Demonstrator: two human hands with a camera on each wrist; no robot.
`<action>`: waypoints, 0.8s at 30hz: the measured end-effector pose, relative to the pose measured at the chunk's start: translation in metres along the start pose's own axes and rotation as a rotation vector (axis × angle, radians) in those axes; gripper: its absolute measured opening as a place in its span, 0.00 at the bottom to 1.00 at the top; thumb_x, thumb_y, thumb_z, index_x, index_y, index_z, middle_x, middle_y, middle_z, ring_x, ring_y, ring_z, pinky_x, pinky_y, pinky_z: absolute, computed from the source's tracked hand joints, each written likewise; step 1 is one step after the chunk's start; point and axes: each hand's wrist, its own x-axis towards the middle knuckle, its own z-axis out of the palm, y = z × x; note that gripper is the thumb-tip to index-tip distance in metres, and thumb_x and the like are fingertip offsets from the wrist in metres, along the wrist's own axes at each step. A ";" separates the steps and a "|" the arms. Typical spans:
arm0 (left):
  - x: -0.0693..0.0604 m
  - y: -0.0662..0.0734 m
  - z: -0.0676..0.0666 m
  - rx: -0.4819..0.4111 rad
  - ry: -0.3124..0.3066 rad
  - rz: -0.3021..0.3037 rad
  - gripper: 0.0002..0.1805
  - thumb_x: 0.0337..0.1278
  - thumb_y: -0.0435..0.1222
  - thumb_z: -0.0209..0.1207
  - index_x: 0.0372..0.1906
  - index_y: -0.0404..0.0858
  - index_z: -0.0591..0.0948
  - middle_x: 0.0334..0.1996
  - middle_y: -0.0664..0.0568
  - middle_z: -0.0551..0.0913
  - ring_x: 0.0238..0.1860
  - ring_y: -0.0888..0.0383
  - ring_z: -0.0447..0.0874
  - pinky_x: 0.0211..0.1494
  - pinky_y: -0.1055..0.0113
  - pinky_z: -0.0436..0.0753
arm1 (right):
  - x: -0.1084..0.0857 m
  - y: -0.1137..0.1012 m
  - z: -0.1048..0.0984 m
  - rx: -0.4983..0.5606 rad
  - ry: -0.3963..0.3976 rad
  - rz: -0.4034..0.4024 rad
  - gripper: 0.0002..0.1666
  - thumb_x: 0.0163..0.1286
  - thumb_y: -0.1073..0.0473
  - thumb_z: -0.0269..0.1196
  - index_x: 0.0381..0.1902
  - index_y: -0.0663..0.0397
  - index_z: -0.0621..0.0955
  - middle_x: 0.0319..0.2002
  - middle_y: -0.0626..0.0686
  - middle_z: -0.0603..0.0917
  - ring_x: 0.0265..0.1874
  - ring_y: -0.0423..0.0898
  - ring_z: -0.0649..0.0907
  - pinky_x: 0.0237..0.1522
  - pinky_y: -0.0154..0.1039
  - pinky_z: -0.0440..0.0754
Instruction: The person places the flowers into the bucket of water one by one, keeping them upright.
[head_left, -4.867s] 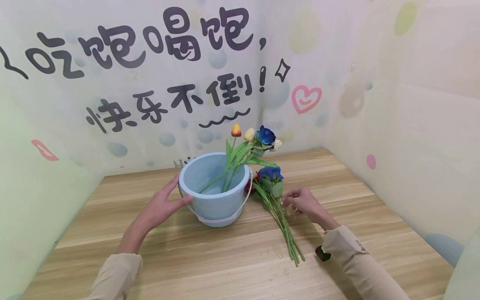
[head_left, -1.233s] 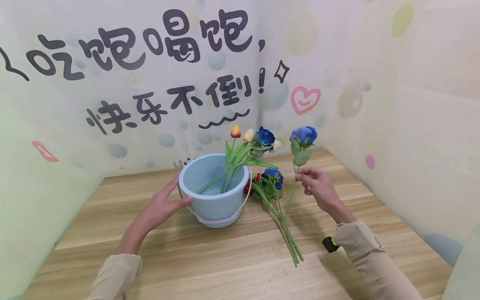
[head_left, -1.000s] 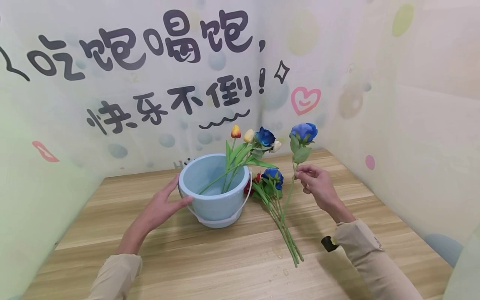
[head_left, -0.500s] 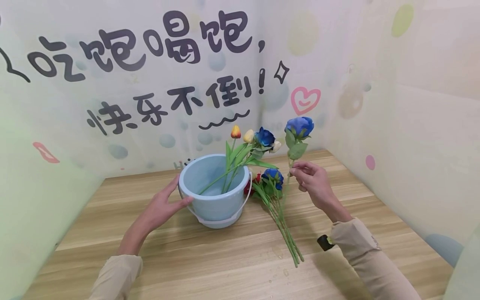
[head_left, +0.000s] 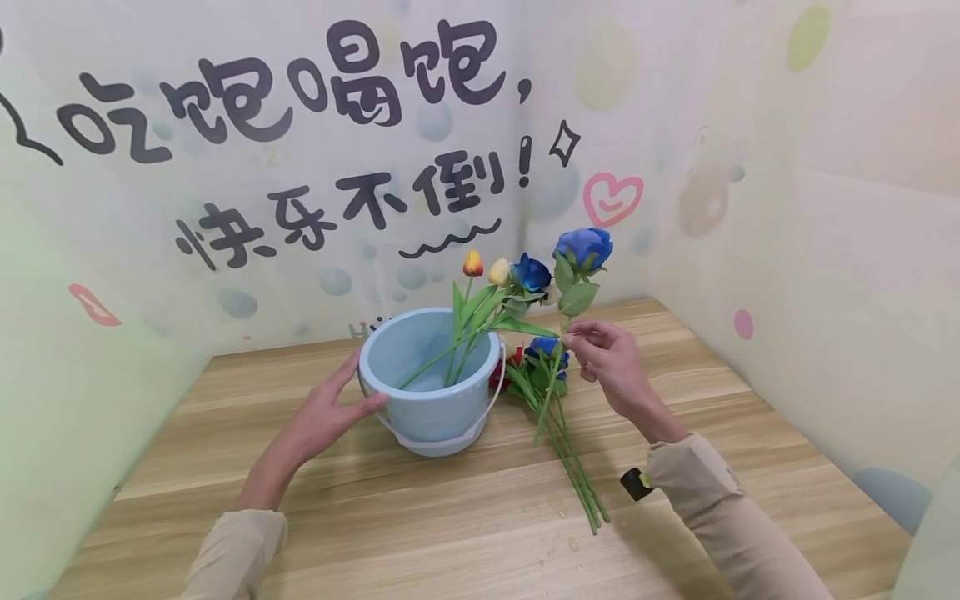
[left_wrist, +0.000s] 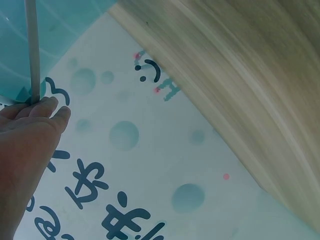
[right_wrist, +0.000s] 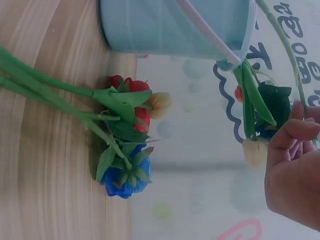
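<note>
While right hand (head_left: 613, 367) pinches flower (head_left: 585, 248), near bucket (head_left: 435, 412)

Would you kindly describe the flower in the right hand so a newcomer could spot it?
Find the light-blue bucket; right of it is the person's right hand. It pinches a rounded blue flower, the only one neither in the bucket nor lying on the wooden table.

We've got our L hand (head_left: 318, 417) L of ctr, thumb spread from fingers, L forearm (head_left: 242, 537) slanted up from btm edge. Our R hand (head_left: 611, 362), R of ctr, pinches w/ thumb & index; R forearm (head_left: 727, 521) angles up-left from lower R of frame.
</note>
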 end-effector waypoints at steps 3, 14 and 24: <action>0.000 0.000 0.000 -0.002 0.000 -0.002 0.49 0.69 0.53 0.64 0.85 0.51 0.50 0.81 0.41 0.54 0.79 0.32 0.51 0.69 0.25 0.59 | 0.001 0.000 0.005 0.004 -0.005 0.002 0.04 0.75 0.71 0.61 0.44 0.62 0.80 0.28 0.46 0.84 0.20 0.38 0.69 0.20 0.31 0.64; 0.000 -0.001 0.000 -0.004 0.001 0.008 0.49 0.69 0.53 0.64 0.85 0.52 0.51 0.81 0.41 0.54 0.79 0.33 0.51 0.69 0.25 0.60 | 0.005 0.000 0.017 -0.005 0.009 -0.015 0.08 0.74 0.71 0.61 0.48 0.70 0.78 0.28 0.46 0.83 0.18 0.37 0.69 0.19 0.31 0.64; 0.000 -0.001 0.000 -0.004 -0.002 -0.002 0.49 0.68 0.54 0.64 0.85 0.53 0.51 0.82 0.42 0.53 0.79 0.33 0.51 0.68 0.25 0.60 | 0.008 -0.001 0.029 0.004 0.019 -0.044 0.11 0.74 0.70 0.61 0.50 0.74 0.77 0.28 0.45 0.83 0.18 0.37 0.69 0.18 0.28 0.65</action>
